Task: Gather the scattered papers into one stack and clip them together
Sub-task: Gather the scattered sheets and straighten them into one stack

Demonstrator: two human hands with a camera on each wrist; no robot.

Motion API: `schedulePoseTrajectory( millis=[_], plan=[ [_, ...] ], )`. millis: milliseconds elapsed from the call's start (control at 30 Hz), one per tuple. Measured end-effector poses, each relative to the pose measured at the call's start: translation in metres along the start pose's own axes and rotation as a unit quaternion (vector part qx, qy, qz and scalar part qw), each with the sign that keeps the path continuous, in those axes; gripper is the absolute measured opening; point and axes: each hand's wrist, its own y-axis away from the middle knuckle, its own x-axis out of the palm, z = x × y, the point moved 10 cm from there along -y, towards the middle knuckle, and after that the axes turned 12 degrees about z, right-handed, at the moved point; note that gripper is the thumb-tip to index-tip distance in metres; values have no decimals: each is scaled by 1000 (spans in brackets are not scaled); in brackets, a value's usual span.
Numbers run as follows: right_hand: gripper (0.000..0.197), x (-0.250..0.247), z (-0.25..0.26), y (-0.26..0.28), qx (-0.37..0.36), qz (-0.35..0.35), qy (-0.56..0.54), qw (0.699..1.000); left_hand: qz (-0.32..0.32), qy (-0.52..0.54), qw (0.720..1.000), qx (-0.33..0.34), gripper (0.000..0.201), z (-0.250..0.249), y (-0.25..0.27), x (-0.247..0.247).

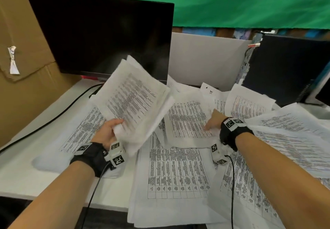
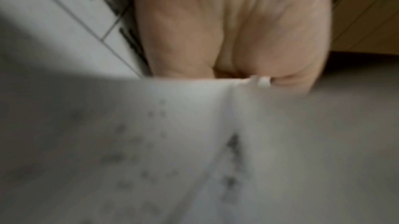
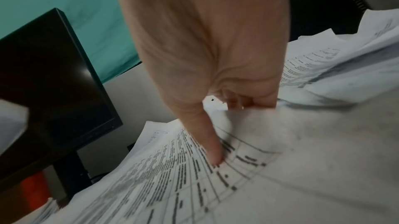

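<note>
Tabletop [image 1: 19,180] w/ dark monitor [image 1: 100,34] at back; loose papers [image 1: 178,171] spread over center & right. Left hand [image 1: 107,132] grips a raised sheaf [image 1: 135,100], tilted, above tabletop. Right hand [image 1: 213,121] pinches table-printed sheet [image 1: 187,118] at its edge, thumb on top.

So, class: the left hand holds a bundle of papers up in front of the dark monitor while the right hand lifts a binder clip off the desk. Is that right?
Not quite. The left hand does hold the bundle of papers up before the monitor, but the right hand has no clip: its thumb and fingers pinch a printed sheet on the desk. The right wrist view shows this.
</note>
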Motion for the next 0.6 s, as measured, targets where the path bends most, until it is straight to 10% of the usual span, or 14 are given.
schedulePoseTrajectory(
  millis=[133,600],
  plan=[
    [36,-28,-8,4,1,-105,2,995,-13,-67,997,-27,22,4,-1,3],
    [49,-16,-13,6,2,-68,-40,997,-9,-85,996,-3,20,-2,8,12]
  ],
)
